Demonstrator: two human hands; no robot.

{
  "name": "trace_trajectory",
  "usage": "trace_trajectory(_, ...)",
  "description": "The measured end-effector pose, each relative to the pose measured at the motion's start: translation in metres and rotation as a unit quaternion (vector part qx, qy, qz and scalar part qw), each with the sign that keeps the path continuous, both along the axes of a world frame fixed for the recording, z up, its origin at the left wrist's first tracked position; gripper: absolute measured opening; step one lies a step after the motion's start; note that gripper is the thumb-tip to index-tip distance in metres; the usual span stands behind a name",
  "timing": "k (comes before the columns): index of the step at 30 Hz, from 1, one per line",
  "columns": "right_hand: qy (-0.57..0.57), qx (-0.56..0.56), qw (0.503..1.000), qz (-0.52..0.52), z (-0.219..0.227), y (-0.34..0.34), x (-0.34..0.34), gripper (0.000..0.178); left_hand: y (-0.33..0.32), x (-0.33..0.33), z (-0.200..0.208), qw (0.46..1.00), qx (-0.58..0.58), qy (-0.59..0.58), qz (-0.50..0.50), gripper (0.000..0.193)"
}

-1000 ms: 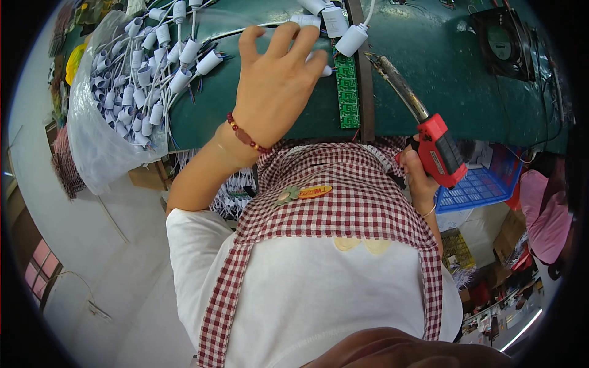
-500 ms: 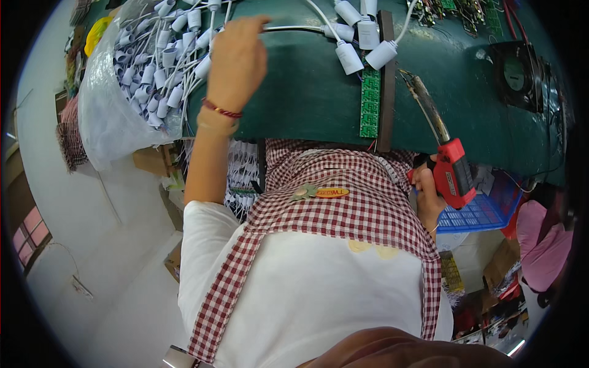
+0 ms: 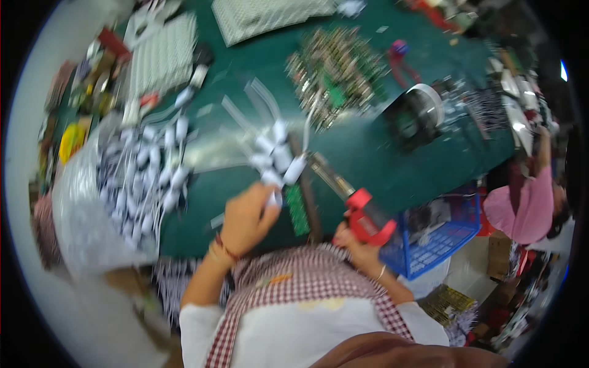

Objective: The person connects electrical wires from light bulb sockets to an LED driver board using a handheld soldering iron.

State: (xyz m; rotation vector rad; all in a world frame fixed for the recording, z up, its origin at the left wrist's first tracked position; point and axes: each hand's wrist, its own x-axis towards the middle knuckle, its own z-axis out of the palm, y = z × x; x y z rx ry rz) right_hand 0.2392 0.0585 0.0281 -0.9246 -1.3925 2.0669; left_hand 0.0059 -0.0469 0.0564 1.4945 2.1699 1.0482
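Head: white socket [image 3: 275,199] in left hand [image 3: 244,216]

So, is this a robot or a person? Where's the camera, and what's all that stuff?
It's a person, working bare-handed. Every picture comes from a camera worn on their head, looking down; its wide lens bends straight edges. The right hand holds a red tool. The left hand has its fingers at a white socket, but blur hides how firmly. More sockets lie on the green table, near a green board. Lots more are in the plastic bag on the left.
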Motion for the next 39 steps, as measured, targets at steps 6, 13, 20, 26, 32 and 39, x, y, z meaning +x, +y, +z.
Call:
trace_trajectory(6, 0.022, 0.081, 0.996, -0.03, 0.037, -0.018, -0.048, 0.034, 0.017, 0.049, 0.007, 0.991, 0.069, -0.074, -0.084, 0.009)
trace_trajectory(13, -0.034, 0.098, 0.995, -0.003, 0.048, -0.008, -0.045, 0.013, 0.006, 0.056, 0.006, 0.988, 0.053, -0.099, -0.101, 0.01)
trace_trajectory(20, 0.001, 0.001, 1.0, -0.009, 0.042, 0.002, -0.038, 0.018, 0.01, 0.063, 0.01, 0.973, 0.037, -0.222, -0.04, 0.008)
trace_trajectory(26, 0.023, 0.019, 0.998, 0.062, 0.043, 0.005, -0.041, 0.02, 0.011, 0.061, 0.003, 0.965, 0.053, -0.252, -0.038, 0.006)
trace_trajectory(32, 0.072, -0.049, 0.995, 0.054, 0.036, 0.005, -0.036, 0.019, 0.009, 0.061, 0.008, 0.971, 0.017, -0.232, -0.045, 0.004)
trace_trajectory(39, -0.035, 0.038, 0.998, 0.018, -0.004, -0.021, -0.032, 0.058, 0.008, 0.059, 0.003, 0.979, 0.02, -0.201, -0.019, 0.004)
